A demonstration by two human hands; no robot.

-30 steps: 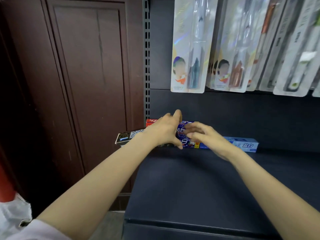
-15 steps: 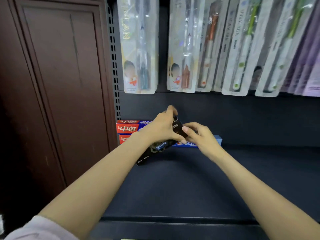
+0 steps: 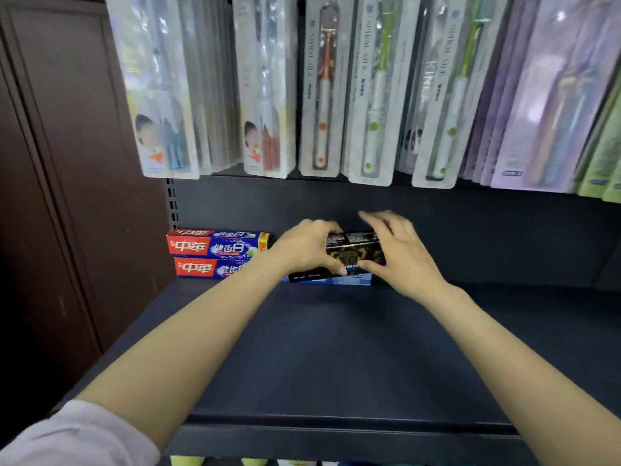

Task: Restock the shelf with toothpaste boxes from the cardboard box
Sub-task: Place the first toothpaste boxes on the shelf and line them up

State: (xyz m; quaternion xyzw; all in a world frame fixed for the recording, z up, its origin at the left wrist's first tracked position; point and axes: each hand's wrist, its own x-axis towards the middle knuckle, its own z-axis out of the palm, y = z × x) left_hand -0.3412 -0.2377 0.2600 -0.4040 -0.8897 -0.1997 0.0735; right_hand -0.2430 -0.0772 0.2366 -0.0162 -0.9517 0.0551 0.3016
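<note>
Your left hand [image 3: 304,252] grips the black box [image 3: 353,252] from its left end, fingers curled over the top and the thumb pressed on the front face. Your right hand [image 3: 401,253] meets the same box at its right end: the thumb touches the front lower corner, while the fingers spread loosely above and behind it and are blurred, so you cannot tell whether they press on the top. Held between both hands, the box sits at the back of the dark shelf [image 3: 319,351], lying lengthwise on top of a pale blue box [image 3: 349,280] whose front edge shows just under your thumbs. To the left of your left hand, near but apart from it, two red-and-blue boxes [image 3: 215,253] lie stacked one on the other against the shelf's back wall, by the slotted upright [image 3: 172,203]. Above your hands, toothbrush packs [image 3: 369,89] hang in a row from the level overhead. Further left of the grip stands a brown wooden door [image 3: 67,163]. A pale sleeve [image 3: 74,435] covers your left upper arm.
</note>
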